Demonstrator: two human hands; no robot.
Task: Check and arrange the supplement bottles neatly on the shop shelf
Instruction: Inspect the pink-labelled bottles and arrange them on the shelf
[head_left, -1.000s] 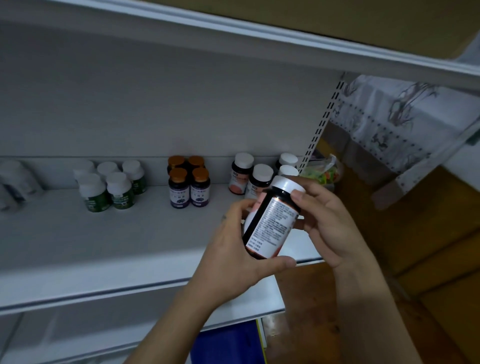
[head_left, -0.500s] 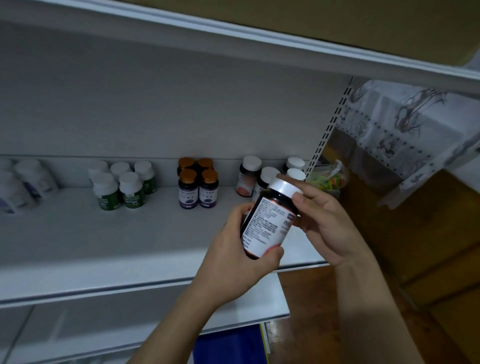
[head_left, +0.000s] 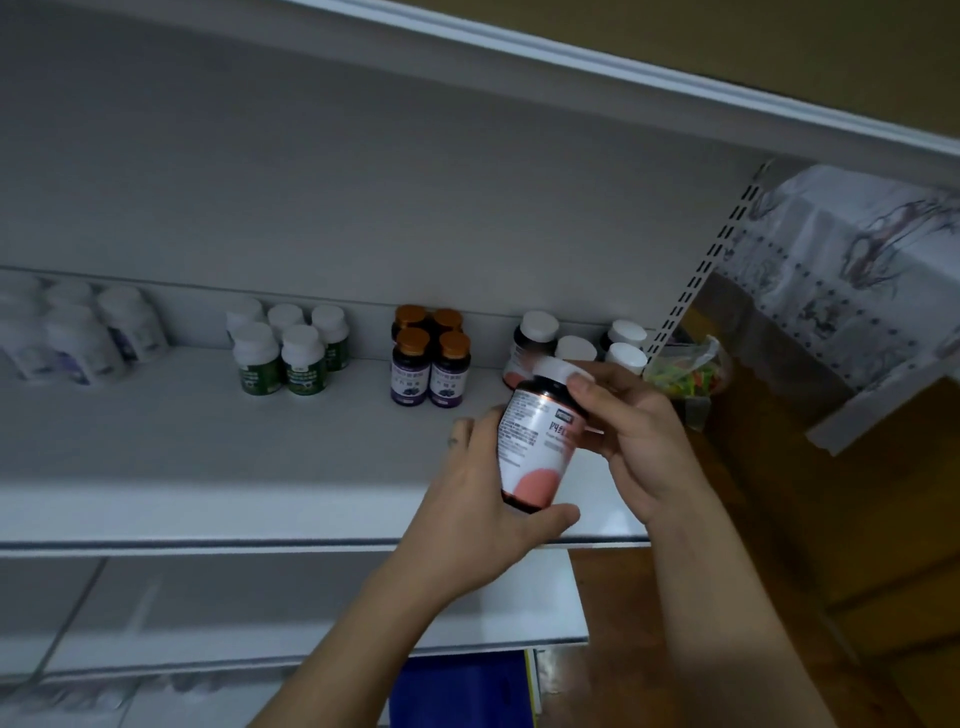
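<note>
Two hands hold one dark supplement bottle (head_left: 535, 441) in the air above the near right edge of the white shelf (head_left: 208, 457), close to upright with its top leaning a little right. The left hand (head_left: 483, 499) grips the lower body, thumb curled under the base and fingers behind the label. The right hand (head_left: 639, 441) wraps the neck, a fingertip lying on the white cap (head_left: 558, 370). The label shows small print on its left side and a pink patch low down. Far back on the shelf, four more white-capped dark bottles (head_left: 537, 332) stand just behind the held one. To their left stand four purple-labelled bottles (head_left: 431, 358) with orange caps, then five green-labelled bottles (head_left: 283, 353) with white caps, and at the far left a blurred cluster of white bottles (head_left: 78, 338). Right of the slotted upright (head_left: 711, 254) lies a clear bag (head_left: 685, 371) of colourful pieces, beneath a patterned cloth (head_left: 857, 291).
</note>
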